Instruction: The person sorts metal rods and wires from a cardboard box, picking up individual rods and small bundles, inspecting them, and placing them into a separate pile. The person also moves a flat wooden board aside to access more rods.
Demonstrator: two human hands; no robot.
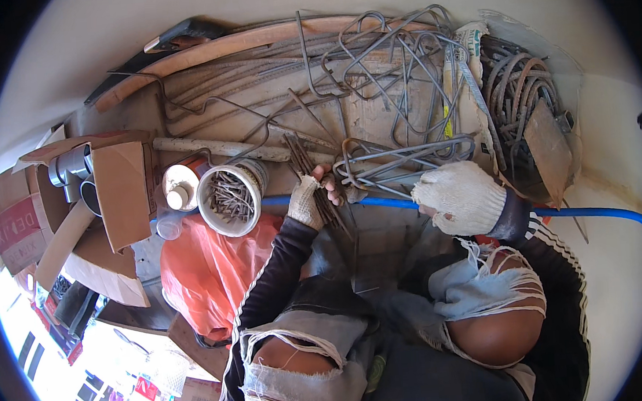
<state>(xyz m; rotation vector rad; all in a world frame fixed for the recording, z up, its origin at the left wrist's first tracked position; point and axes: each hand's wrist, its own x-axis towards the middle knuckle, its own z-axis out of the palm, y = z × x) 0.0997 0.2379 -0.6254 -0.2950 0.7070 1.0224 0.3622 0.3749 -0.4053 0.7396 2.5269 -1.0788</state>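
My left hand (311,203), in a cream knit glove with bare fingertips, is closed round a bundle of thin rusty metal rods (302,156). The rods stick out above and below the fist. My right hand (462,201), in a similar glove, is to the right with its fingers curled under. What its fingers hold, if anything, is hidden. Just beyond it lies a stack of bent steel rods (384,155), shaped into loops. Left of my left hand stands a white tub (206,213) full of nail-like metal pieces (230,197).
A blue pipe (588,212) crosses in front of my knees. Left are an orange-red plastic bag (200,270), a white-capped bottle (180,197) and a cardboard box (123,190) holding grey pipe fittings. Farther off lie a handsaw (186,34), tangled bent rods (401,63) and coiled rods (516,85).
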